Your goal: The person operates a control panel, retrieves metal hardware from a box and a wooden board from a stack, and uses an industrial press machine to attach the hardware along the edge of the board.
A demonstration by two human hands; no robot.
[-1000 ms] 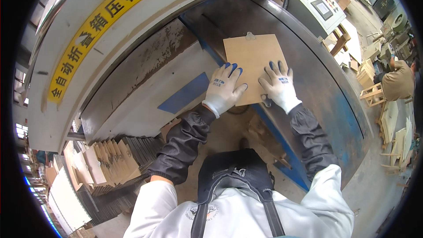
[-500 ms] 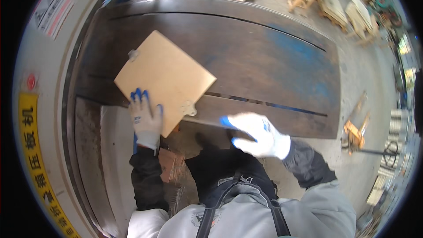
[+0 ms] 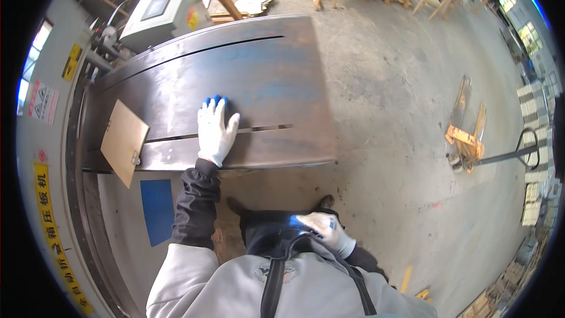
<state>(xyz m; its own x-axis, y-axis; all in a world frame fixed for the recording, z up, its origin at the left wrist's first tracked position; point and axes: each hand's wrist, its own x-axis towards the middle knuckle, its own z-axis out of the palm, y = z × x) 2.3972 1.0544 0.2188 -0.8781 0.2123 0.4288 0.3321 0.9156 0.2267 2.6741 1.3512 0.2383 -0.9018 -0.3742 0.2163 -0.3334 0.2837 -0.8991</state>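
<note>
While the left hand (image 3: 216, 131) presses steel, tan board (image 3: 123, 142) beside yellow sign (image 3: 57, 232)

I count two gloved hands of mine: my left hand (image 3: 216, 131) flat on the steel bench (image 3: 276, 82), my right hand (image 3: 322, 229) down by my waist. One brown cardboard sheet (image 3: 123, 141) lies on the bench, to the left of my left hand and apart from it. One grey control box (image 3: 162, 12) with one screen stands beyond that hand, up and to the left. One blue rectangle (image 3: 157, 211) is painted on the machine below the bench, left of my forearm. One pallet jack (image 3: 471, 144) stands on the floor, far right of both hands.
</note>
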